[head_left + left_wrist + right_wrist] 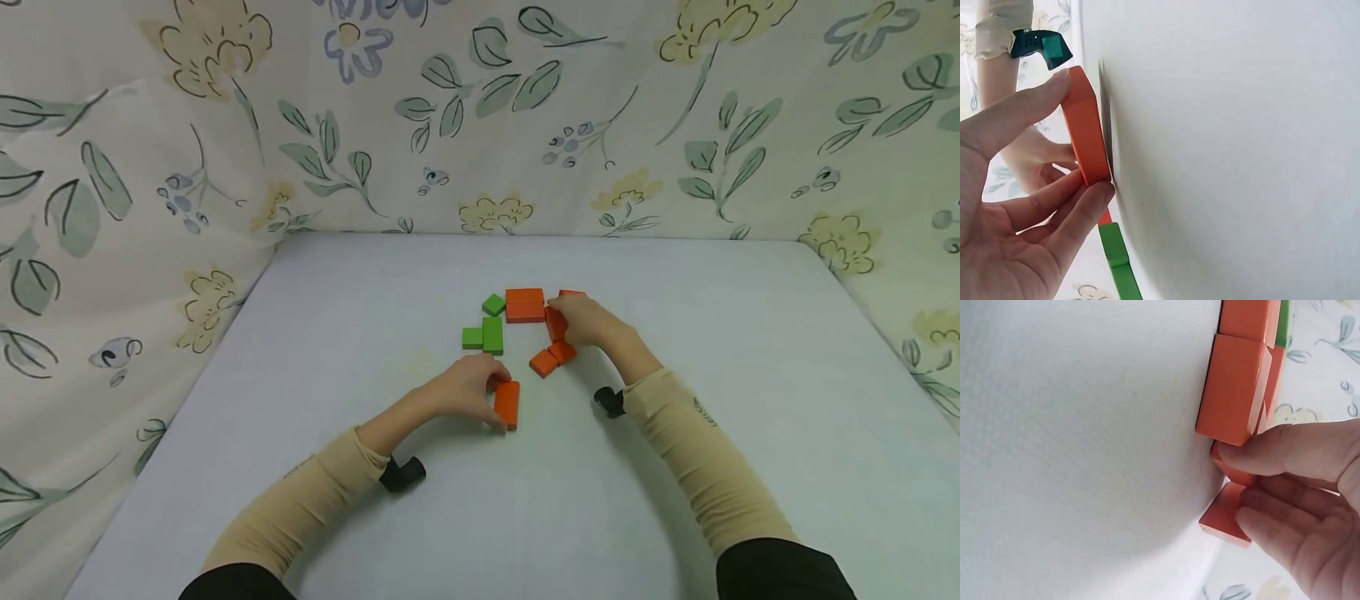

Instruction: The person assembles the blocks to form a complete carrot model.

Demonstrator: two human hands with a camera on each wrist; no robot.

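My left hand (468, 390) grips an orange rectangular block (507, 406) lengthwise, thumb at one end and fingertips at the other. The left wrist view shows this block (1087, 131) tilted close to the table surface. My right hand (592, 323) is at the right side of the block group, thumb and fingers curled about an orange block (1230, 464). Its fingertips overlap a farther orange block (1225, 512) in the right wrist view. Nearer me, two small orange blocks (553, 357) adjoin the upright-lying orange block (556, 323), partly hidden by the hand.
Left of the right hand lie stacked-looking orange blocks (525, 307). Beside them are a small green block (493, 304), a green rectangular block (492, 335) and a green square one (472, 337). The white table (375, 283) meets a floral cloth (480, 125) at the back.
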